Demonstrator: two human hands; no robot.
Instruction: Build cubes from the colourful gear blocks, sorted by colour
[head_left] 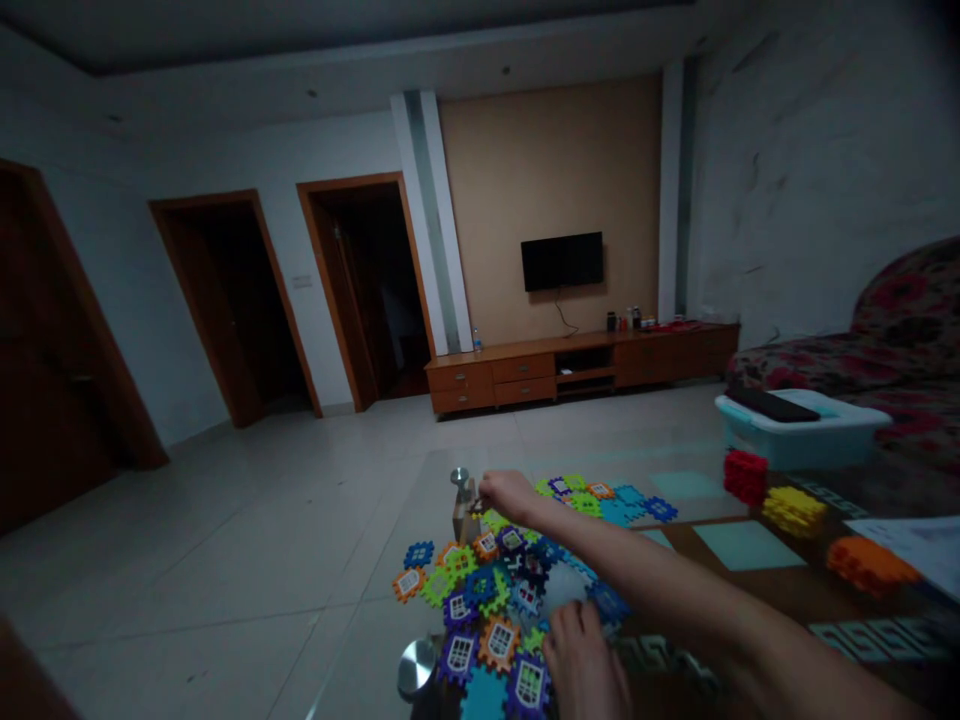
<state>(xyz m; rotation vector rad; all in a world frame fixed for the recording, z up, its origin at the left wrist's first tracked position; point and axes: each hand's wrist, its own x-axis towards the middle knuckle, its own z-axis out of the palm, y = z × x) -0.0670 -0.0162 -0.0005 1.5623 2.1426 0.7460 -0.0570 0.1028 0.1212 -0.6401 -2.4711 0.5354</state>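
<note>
My right hand (510,495) reaches out over the far left of the tile pile, near the table's edge. Its fingers are closed, and what they pinch is too dark and small to name. Close to the fingertips is a round metal table fitting (459,477). My left hand (585,655) is low in the pile, its bent fingers close together; what lies under them is hidden. Around both hands spread interlocking plastic tiles, among them an orange window tile (499,643), a purple window tile (529,684) and a light blue tile (484,694). A translucent whitish piece (566,588) lies just beyond my left hand.
Stacked red tiles (745,476), yellow tiles (795,510) and orange tiles (870,565) stand at the right. Behind them is a teal bin (795,440) with a dark phone-like slab (772,404) on its lid. Another metal fitting (417,669) marks the near left table edge.
</note>
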